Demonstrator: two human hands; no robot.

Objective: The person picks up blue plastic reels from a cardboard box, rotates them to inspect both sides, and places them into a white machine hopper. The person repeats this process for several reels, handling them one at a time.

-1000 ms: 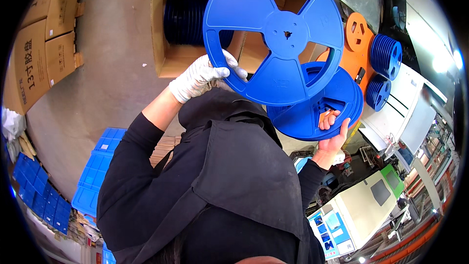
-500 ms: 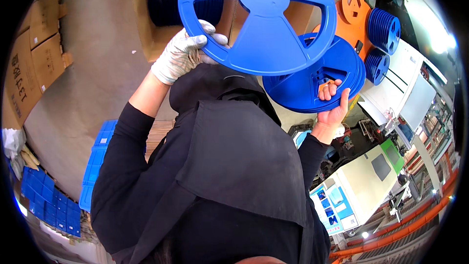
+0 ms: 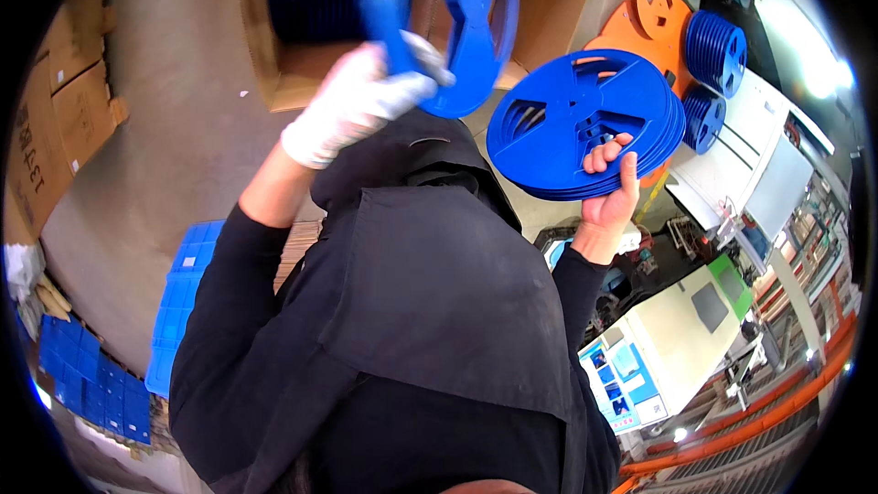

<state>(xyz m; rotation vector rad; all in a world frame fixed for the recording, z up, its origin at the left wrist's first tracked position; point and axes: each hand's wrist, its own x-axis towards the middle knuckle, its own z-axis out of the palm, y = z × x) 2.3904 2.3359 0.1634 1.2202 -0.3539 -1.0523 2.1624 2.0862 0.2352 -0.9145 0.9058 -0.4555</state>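
Several blue trays [image 3: 187, 293] on grey floor [image 3: 174, 110]

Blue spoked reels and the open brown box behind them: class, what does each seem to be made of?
Blue spoked reel in the gloved left hand: probably moulded plastic, uniform colour, slight sheen, clean cut-out spokes. Open brown box: likely corrugated cardboard, matt brown with folded flaps.

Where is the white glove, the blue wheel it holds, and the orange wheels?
white glove [image 3: 352, 105], head view, back of the left hand
blue reel [image 3: 466, 27], head view, its flat face
orange reels [image 3: 660, 2], head view, top reel's face
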